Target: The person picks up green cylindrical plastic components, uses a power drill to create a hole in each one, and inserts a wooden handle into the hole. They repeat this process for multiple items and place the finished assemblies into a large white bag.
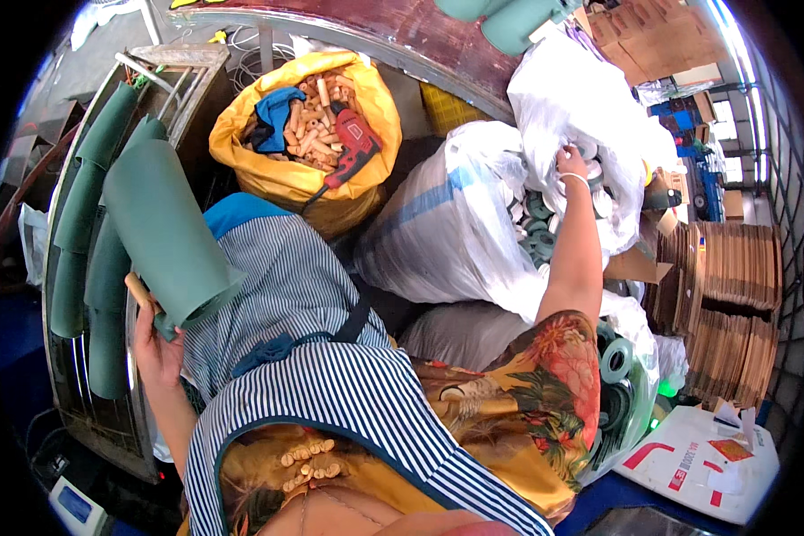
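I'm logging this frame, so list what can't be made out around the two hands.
- Head view: right hand fingertips are buried in the white plastic sack; what they grip is hidden.
- Head view: the wooden handle held by the left hand disappears into the green roll; how far it runs inside is hidden.
- Head view: green-and-white reels inside the sack are mostly covered by plastic; count unclear.

Matt green felt-like roll (165,234) wraps a pale wooden stick (139,291). White sack (590,98) looks thin, crinkly, glossy plastic. Yellow bag (277,174) shines, smooth plastic, full of bare wooden pegs (308,129). Apron (330,375) is soft striped cloth. Cardboard stacks (724,295), rough and dull.
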`<state>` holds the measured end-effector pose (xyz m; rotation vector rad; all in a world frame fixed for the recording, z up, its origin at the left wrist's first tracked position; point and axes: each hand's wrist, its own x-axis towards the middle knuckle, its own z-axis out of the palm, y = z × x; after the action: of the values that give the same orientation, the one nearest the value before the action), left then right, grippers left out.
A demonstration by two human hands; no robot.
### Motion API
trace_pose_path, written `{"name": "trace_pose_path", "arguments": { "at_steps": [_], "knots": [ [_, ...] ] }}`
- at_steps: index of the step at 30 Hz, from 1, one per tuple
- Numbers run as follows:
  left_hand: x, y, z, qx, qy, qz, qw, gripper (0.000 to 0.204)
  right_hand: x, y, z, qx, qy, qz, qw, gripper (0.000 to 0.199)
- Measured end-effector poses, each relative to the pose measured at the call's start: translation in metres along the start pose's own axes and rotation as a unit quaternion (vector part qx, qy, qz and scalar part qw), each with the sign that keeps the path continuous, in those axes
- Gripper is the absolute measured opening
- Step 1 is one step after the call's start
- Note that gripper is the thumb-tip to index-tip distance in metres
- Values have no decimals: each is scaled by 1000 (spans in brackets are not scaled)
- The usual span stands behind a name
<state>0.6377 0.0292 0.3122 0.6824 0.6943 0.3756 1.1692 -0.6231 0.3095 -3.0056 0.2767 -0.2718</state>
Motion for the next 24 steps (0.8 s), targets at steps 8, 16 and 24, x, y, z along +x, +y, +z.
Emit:
{"name": "trace_pose_path", "arguments": {
  "at_steps": [8, 16, 24],
  "knots": [
    [5, -35, 12, -170, -5, -76, 983, 25, -26, -54, 1, -70, 59, -53, 994, 68],
    [37, -35, 120, -307, -78, -163, 934, 17, -232, -260, -146, 403, -113, -355, 836, 69],
    [20, -33, 126, -319, -106, -159, 928, 39, -284, -407, -138, 319, -162, -731, 581, 63]
  ]
}}
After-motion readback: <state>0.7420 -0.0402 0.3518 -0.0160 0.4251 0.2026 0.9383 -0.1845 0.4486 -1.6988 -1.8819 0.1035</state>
